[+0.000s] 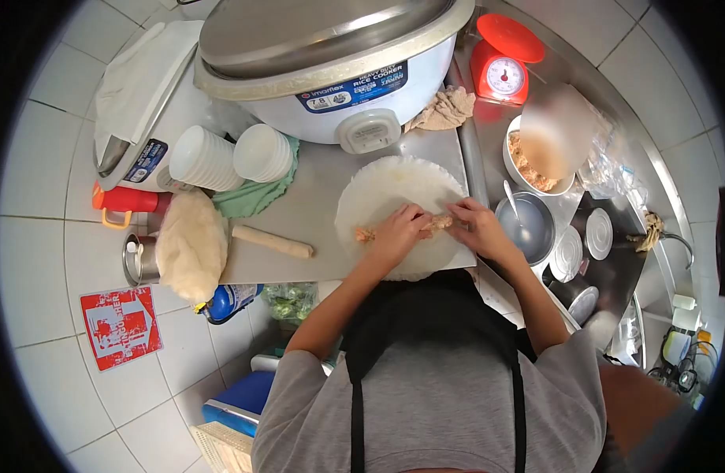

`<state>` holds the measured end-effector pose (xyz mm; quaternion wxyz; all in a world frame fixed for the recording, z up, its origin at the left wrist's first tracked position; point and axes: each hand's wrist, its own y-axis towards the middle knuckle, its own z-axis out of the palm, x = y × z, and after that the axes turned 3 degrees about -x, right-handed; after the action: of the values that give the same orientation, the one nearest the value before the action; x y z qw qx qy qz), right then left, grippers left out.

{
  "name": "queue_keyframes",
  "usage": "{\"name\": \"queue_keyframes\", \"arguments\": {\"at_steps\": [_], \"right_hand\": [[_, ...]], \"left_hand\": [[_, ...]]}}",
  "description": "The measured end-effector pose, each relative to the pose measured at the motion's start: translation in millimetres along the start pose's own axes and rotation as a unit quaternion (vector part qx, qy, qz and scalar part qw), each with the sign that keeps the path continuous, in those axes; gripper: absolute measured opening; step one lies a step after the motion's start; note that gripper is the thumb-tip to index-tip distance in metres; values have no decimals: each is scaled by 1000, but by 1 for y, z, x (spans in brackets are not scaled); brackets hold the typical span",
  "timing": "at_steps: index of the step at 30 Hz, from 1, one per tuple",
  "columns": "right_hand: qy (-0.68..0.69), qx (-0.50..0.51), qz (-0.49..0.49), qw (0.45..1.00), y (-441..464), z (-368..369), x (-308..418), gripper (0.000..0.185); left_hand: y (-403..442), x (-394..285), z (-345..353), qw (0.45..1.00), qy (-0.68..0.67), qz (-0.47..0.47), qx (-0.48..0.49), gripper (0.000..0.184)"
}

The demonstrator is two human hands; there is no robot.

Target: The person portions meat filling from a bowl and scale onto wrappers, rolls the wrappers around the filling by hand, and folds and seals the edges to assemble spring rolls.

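Note:
A large round white wrapper (382, 183) lies flat on the steel counter in front of me. Across its lower half runs a line of lumpy orange-brown filling (365, 234). My left hand (405, 230) rests over the middle of this line, its curled fingers closed on the filling. At the line's right end, my right hand (479, 226) has its fingers bent and pressed together on the filling. Part of the line is hidden under my left hand. Left of the wrapper lies a pale rolled cylinder (273, 241), apart from both hands.
A big rice cooker (331, 71) stands behind the wrapper. To the right are a bowl of filling (528, 167), a metal pot (526, 229), a red scale (500, 75) and cans (566, 254). Stacked white tubs (205, 159) and a cream cloth-like bundle (191, 244) are at left.

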<state>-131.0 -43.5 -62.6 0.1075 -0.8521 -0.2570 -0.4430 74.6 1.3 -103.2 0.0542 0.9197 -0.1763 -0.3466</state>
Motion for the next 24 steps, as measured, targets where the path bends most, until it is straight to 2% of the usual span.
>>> {"name": "queue_keyframes", "arguments": {"at_steps": [6, 9, 12, 17, 20, 24], "right_hand": [[49, -110, 49, 992, -11, 18, -21, 21], [-23, -88, 5, 996, -10, 17, -17, 25], [-19, -66, -4, 998, -9, 13, -4, 30], [-26, -28, 13, 999, -11, 12, -6, 39], [-23, -3, 33, 999, -15, 11, -4, 43], [-20, -1, 14, 1000, -15, 11, -13, 43]], "left_hand": [[8, -8, 3, 999, -27, 22, -14, 32], [12, -12, 14, 1000, -16, 14, -13, 30], [20, -12, 21, 999, -4, 25, -24, 29], [12, -18, 17, 998, 50, 5, -45, 28], [-7, -6, 8, 995, 38, 3, -97, 28], [-40, 22, -34, 996, 58, -60, -42, 32]]}}
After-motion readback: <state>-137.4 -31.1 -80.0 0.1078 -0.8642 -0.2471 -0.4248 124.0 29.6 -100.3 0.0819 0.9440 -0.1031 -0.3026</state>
